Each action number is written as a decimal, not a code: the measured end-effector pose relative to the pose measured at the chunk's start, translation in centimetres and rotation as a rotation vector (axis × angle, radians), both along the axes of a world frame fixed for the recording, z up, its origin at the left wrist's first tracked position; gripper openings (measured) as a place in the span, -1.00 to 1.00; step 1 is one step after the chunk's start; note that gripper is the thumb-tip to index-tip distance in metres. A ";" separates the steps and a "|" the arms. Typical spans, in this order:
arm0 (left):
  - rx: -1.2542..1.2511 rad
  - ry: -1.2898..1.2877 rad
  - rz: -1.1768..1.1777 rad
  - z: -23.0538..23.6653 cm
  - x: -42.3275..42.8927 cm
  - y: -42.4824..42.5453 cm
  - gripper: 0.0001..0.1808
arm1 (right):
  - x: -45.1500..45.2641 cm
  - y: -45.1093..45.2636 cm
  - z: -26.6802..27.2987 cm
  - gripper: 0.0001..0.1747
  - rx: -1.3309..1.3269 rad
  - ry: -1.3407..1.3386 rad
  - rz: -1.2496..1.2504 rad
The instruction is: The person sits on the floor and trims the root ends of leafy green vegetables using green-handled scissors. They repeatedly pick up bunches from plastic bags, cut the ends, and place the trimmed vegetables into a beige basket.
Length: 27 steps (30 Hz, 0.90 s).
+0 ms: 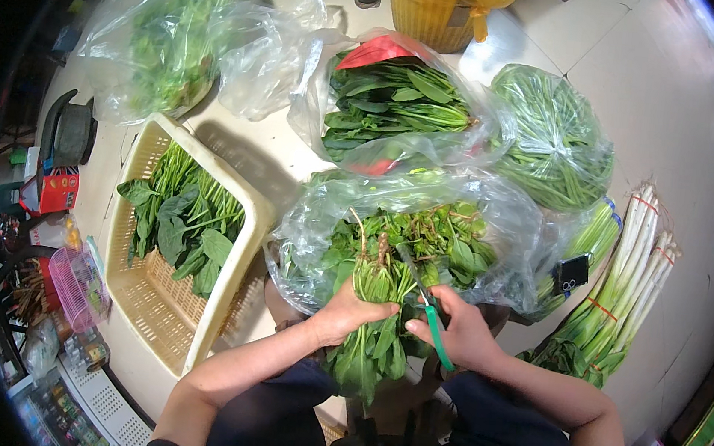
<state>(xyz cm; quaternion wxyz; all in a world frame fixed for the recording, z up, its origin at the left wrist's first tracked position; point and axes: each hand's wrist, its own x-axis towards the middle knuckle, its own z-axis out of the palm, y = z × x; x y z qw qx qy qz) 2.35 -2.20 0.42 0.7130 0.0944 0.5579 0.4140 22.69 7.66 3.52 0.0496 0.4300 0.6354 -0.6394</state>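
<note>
My left hand grips a bunch of leafy greens, which look like spinach; its brown roots point up and its leaves hang down. My right hand holds green-handled scissors, their blades pointing up and left beside the roots and stems. Just beyond both hands lies an open clear plastic bag with more rooted greens in it. A cream plastic basket stands tilted to the left, with leafy stalks inside.
Bagged dark greens, bagged green beans and bagged lettuce-like leaves lie farther off on the tiled floor. Banded leeks or large scallions lie at right, near a small black device. A yellow bin stands at the top.
</note>
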 end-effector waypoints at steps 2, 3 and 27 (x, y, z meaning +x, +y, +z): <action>0.045 0.159 -0.076 -0.1 -0.2 0.1 -0.40 | 0.9 1.0 0.6 -0.35 0.208 0.085 0.098; 0.028 0.181 -0.063 -0.1 -0.2 0.2 -0.38 | 1.3 1.5 0.8 -0.35 0.311 0.146 0.143; 0.033 0.710 -0.279 0.8 -0.3 0.5 -0.13 | 3.5 3.6 0.7 -0.49 0.092 0.006 0.152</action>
